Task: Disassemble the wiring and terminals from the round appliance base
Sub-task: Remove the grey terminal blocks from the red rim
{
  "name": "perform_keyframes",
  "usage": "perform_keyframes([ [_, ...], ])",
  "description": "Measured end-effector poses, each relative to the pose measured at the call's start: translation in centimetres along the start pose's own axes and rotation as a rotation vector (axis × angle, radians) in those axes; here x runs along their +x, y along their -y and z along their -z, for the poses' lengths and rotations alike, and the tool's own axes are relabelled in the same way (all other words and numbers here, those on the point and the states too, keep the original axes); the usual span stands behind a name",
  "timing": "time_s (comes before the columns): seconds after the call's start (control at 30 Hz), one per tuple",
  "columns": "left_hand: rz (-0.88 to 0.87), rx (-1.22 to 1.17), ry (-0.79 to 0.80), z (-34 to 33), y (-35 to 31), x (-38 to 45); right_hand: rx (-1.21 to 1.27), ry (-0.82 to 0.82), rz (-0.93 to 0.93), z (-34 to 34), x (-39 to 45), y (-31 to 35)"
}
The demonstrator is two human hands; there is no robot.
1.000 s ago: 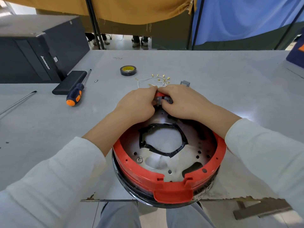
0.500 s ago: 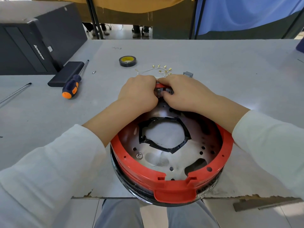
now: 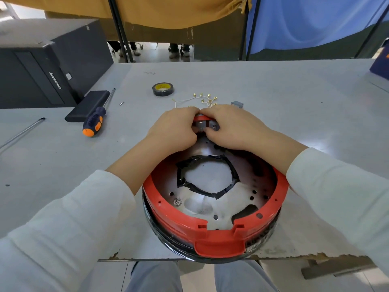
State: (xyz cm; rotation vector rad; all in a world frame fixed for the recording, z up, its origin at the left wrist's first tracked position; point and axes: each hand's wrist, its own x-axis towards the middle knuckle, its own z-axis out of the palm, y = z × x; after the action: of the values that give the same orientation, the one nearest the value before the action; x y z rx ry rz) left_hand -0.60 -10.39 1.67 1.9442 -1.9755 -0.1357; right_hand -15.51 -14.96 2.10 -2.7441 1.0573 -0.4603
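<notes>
Round base, red rim and metal plate, sits at the near table edge, overhanging slightly toward the person. Black tape ring around its centre opening.

Left hand and right hand meet at the far rim, fingers curled over the red edge. Both close on a small grey terminal block set just inside the rim; thumbs press in from either side. Exact pinch points hidden by the knuckles.

Just beyond the hands: loose white wires with brass terminals, lying on the table. Grey clip to their right. Tape roll farther back. Screwdriver at left, beside a flat black box.
</notes>
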Motion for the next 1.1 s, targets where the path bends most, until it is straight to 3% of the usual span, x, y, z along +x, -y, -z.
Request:
perform_keyframes([
  [0.73,0.126,0.228,-0.049,0.5,-2.1,-0.4,-0.072,-0.018,0.005,-0.5,0.4,-0.2],
  [0.97,0.095,0.304,-0.075,0.3,-2.3,-0.3,-0.119,-0.026,-0.021,-0.8,0.9,0.2],
  [1.1,0.084,0.228,-0.049,0.3,-1.6,-0.1,-0.086,0.039,0.006,-0.1,0.8,0.2],
])
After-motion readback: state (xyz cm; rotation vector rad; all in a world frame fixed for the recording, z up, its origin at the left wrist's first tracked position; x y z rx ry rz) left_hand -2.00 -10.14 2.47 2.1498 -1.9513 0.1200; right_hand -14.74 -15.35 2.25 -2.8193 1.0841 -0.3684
